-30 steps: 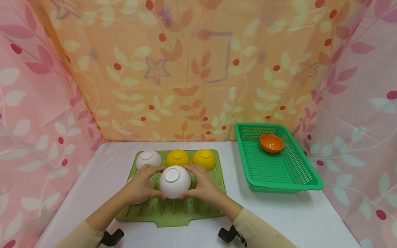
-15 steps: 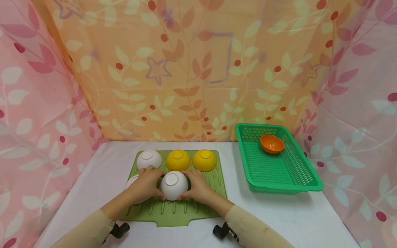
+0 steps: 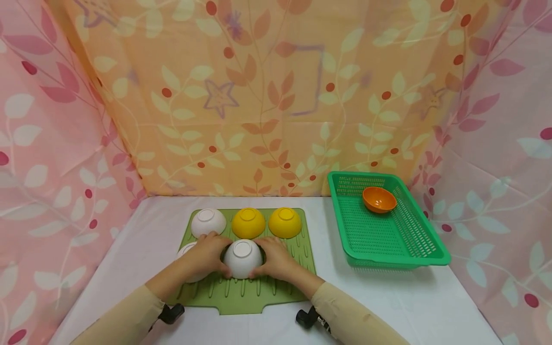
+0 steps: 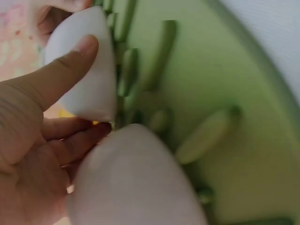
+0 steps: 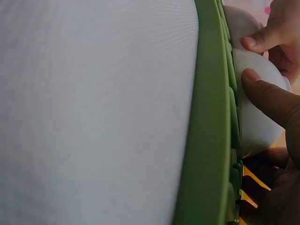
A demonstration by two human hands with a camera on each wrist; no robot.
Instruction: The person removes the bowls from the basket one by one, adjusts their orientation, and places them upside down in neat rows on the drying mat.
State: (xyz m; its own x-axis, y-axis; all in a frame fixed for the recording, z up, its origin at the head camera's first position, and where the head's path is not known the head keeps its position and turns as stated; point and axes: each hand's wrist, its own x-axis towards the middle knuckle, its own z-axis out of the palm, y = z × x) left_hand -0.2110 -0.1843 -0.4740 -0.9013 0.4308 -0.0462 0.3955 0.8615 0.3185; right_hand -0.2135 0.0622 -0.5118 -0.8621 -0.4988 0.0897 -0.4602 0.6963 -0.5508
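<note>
A white bowl (image 3: pixel 243 259) stands upside down on the green ridged drying mat (image 3: pixel 241 304), its rim down on the ridges in both wrist views. My left hand (image 3: pixel 208 258) holds it from the left, thumb at the near side and fingers behind. From the right, my right hand (image 3: pixel 276 258) grips the same bowl with thumb and fingers around its wall. Partly hidden behind my left hand is a second upturned white bowl (image 4: pixel 136 183). Along the mat's back edge sit another white bowl (image 3: pixel 208 223) and two yellow bowls (image 3: pixel 248 223), all bottoms up.
To the right stands a green perforated basket (image 3: pixel 396 261) with an orange bowl (image 3: pixel 379 200) inside, right side up. A white cloth (image 3: pixel 366 306) covers the table. Patterned curtains (image 3: pixel 258 96) enclose the back and both sides.
Both hands have lowered the white bowl, bringing it slightly nearer, down onto the mat in the front row. Over the last half second it has barely moved, and both hands still hold it.
</note>
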